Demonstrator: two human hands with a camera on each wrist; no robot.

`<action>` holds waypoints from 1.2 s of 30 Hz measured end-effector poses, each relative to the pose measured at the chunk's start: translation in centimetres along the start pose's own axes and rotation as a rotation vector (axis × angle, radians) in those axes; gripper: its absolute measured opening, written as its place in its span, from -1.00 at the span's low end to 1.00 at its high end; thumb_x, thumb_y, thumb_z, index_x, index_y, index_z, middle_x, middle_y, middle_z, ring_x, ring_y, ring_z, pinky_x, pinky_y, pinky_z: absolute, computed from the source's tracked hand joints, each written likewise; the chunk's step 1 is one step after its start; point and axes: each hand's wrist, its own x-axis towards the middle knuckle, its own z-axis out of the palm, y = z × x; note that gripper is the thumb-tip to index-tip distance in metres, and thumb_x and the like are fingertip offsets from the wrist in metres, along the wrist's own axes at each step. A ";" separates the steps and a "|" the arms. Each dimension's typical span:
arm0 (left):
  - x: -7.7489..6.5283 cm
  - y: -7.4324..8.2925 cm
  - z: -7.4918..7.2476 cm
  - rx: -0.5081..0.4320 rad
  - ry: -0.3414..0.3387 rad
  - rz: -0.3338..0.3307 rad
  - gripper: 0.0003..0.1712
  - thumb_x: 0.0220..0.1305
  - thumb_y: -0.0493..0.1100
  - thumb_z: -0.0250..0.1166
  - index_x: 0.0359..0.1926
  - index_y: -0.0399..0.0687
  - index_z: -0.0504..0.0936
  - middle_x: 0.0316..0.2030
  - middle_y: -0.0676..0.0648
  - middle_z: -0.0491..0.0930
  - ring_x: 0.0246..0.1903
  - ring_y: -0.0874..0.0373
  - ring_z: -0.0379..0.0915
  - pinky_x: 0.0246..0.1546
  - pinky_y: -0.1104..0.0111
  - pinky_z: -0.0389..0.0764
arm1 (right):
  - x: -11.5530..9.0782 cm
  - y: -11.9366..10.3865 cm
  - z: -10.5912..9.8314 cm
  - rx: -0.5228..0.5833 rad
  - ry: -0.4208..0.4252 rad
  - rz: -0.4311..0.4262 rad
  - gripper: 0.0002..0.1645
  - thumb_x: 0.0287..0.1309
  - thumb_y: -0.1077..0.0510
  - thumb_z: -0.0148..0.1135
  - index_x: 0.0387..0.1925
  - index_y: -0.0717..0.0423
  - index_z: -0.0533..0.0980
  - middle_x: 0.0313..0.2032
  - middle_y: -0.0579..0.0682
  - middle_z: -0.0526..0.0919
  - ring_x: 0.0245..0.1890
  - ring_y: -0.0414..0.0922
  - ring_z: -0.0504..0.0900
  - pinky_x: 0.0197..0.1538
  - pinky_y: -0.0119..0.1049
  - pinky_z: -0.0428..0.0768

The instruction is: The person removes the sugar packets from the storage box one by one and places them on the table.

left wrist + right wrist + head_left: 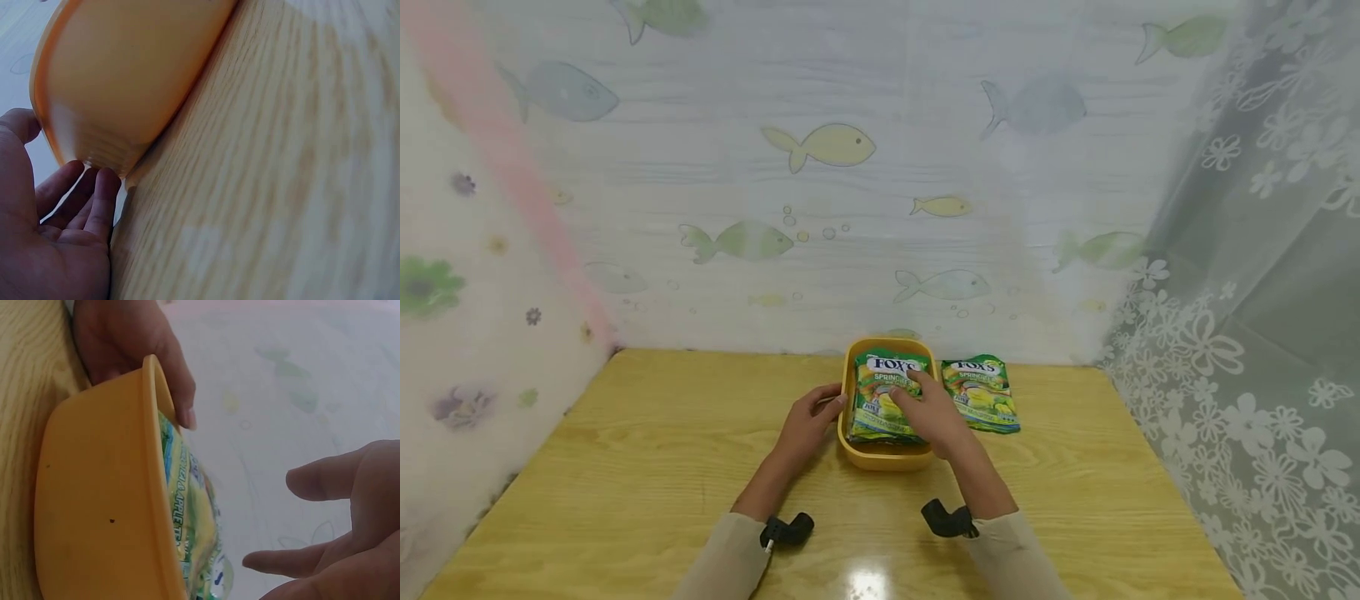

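Note:
A yellow plastic container (887,461) stands on the table and holds a green Fox's candy bag (883,404), face up. The printed side of the bag bulges above the rim in the right wrist view. My left hand (805,429) grips the container's left side, its thumb at the rim and its fingertips against the outer wall (125,69). Over the bag hovers my right hand (934,414), fingers spread and nothing held; in the right wrist view its fingers (325,478) stand apart from the bag. A second Fox's candy bag (981,396) lies flat just right of the container.
The wooden table (662,450) extends to both sides and in front of the container. Behind it hangs a white sheet (850,275) printed with fish. A sheer curtain with white flowers (1247,417) borders the right edge. Each wrist carries a black camera mount (787,529).

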 end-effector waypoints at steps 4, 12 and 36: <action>-0.1 0.2 -0.1 0.008 0.002 -0.002 -0.37 0.57 0.15 0.27 0.44 -0.10 0.52 0.34 -0.18 0.57 0.32 -0.08 0.54 0.33 0.02 0.57 | 0.2 0.0 0.2 -0.009 0.006 -0.009 -0.22 0.64 -0.02 0.10 0.64 0.21 0.12 0.61 0.32 0.13 0.49 0.38 0.31 0.39 0.35 0.42; 0.1 0.4 -0.3 0.004 -0.016 0.003 -0.35 0.57 0.16 0.26 0.46 -0.10 0.49 0.38 -0.19 0.53 0.36 -0.09 0.50 0.33 0.04 0.57 | 0.3 -0.1 0.1 0.003 0.013 -0.015 -0.24 0.62 0.00 0.13 0.64 0.17 0.16 0.57 0.36 0.19 0.44 0.36 0.38 0.32 0.31 0.51; 0.3 1.3 -0.1 0.025 -0.002 0.014 -0.42 0.60 0.08 0.25 0.43 -0.16 0.52 0.31 -0.23 0.58 0.30 -0.11 0.56 0.28 0.07 0.61 | 0.4 -0.1 0.6 -0.420 0.030 -0.100 -0.05 0.29 0.29 0.27 0.59 0.46 0.09 0.41 0.50 0.39 0.17 0.36 0.60 0.06 0.16 0.61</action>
